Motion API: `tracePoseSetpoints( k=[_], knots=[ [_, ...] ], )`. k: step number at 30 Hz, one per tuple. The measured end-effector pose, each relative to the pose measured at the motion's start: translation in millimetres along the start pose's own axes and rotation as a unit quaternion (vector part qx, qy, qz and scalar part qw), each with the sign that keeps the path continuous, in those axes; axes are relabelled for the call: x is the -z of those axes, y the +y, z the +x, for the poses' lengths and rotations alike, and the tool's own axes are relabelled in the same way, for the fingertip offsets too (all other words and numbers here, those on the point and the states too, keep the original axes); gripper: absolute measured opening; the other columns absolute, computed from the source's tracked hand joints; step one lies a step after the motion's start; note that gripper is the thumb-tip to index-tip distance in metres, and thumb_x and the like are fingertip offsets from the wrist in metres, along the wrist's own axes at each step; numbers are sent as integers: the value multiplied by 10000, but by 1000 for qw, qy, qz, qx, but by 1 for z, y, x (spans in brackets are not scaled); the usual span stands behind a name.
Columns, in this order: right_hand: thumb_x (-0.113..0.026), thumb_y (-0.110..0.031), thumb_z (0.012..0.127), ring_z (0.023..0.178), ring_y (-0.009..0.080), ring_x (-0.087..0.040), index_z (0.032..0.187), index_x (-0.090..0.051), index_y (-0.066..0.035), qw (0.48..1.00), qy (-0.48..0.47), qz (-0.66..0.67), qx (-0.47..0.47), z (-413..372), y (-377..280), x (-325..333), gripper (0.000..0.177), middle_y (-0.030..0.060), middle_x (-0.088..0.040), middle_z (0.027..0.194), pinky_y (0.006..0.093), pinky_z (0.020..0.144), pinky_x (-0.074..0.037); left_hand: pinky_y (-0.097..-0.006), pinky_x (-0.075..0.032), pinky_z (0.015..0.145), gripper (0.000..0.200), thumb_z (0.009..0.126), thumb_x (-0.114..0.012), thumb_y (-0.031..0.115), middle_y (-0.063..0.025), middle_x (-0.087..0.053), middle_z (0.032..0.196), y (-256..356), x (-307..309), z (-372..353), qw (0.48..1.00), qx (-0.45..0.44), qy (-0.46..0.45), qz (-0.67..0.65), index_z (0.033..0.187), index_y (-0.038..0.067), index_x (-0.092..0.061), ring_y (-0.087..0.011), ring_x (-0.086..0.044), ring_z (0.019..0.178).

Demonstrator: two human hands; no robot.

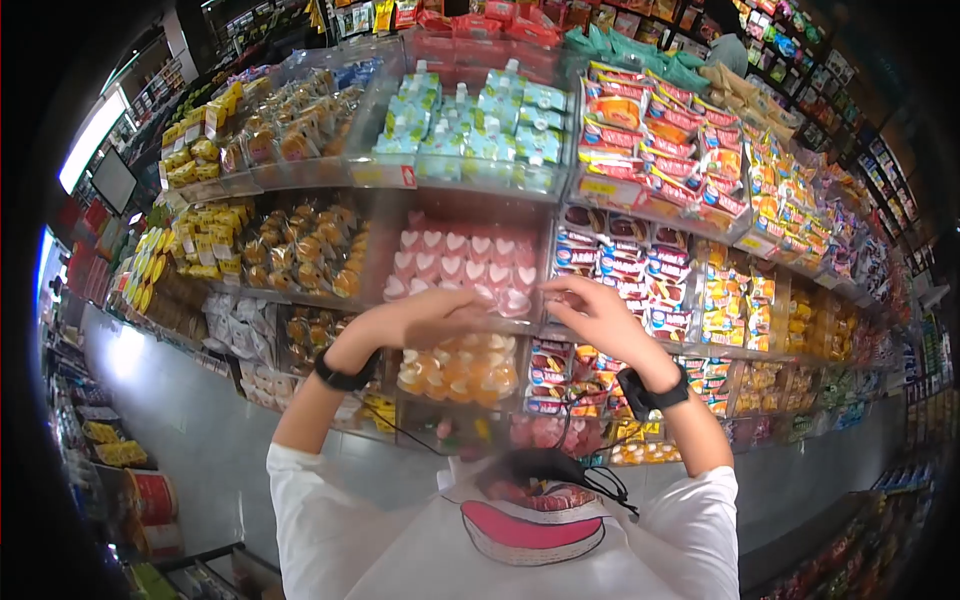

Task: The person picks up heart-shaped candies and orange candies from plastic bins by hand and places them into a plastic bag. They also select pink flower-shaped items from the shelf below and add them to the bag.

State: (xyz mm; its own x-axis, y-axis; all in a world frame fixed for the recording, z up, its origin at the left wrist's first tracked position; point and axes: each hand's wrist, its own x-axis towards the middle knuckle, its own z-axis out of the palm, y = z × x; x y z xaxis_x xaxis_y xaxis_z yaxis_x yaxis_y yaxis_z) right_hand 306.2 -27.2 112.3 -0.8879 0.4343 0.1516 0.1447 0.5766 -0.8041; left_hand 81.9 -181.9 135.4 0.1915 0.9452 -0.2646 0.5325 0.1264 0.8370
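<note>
Both hands reach over a clear bin of pink cups with white heart shapes (453, 258), in the middle of the display. My left hand (440, 316) is over the bin's front left, its fingers pointing right and blurred, so a grip cannot be made out. At the bin's front right corner is my right hand (585, 306), its fingers bent and close together near the last pink cups. What its fingertips hold, if anything, is too small to name. Orange heart-topped cups (457, 368) lie in the bin below.
Light blue-green pouches (470, 125) fill the bin above. Red-and-white packets (660, 140) and wrapped snacks (626, 268) stand to the right. Bagged brown pastries (305, 248) are on the left. Clear bin walls divide the goods. A black cord hangs below my hands.
</note>
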Motion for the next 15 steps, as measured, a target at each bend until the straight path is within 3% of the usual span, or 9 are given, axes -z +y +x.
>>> tracePoseSetpoints(
  k=[2,5,8,12,15],
  knots=[
    [-593,-135,834,839,169,-614,1077,-575,-21,999,14,39,-33,-46,-1,21,268,96,-624,967,277,747,-484,-274,-432,818,397,918,-490,236,-91,-569,1078,-14,-33,-21,991,-104,15,79,1249,21,-452,-140,-534,962],
    [-576,-88,848,870,130,-592,1083,-577,-22,991,36,109,-67,-108,14,45,244,74,-624,955,254,768,-469,-282,-412,881,398,928,-476,236,-100,-541,1181,-16,-80,-40,993,32,-106,-46,1253,8,-447,-141,-510,1055],
    [-565,-68,861,871,94,-572,1090,-575,-22,966,54,210,-138,-161,61,53,234,49,-622,967,232,759,-456,-287,-409,900,429,929,-476,274,-123,-558,1154,-68,-145,-32,988,46,-119,-85,1251,-7,-441,-186,-523,1069],
    [-544,-44,871,818,83,-580,1081,-561,3,967,62,174,-176,-200,104,68,216,46,-618,957,217,721,-463,-271,-375,937,428,941,-471,276,-83,-535,1171,-41,-185,8,986,81,-90,-115,1260,-6,-434,-151,-488,1076],
    [-544,-65,873,769,74,-582,1078,-560,-10,951,112,204,-205,-218,127,74,212,46,-621,961,214,687,-458,-216,-421,753,412,938,-476,293,-36,-556,1085,-40,-203,40,976,104,-33,-188,1251,27,-449,-84,-520,963]
  ],
)
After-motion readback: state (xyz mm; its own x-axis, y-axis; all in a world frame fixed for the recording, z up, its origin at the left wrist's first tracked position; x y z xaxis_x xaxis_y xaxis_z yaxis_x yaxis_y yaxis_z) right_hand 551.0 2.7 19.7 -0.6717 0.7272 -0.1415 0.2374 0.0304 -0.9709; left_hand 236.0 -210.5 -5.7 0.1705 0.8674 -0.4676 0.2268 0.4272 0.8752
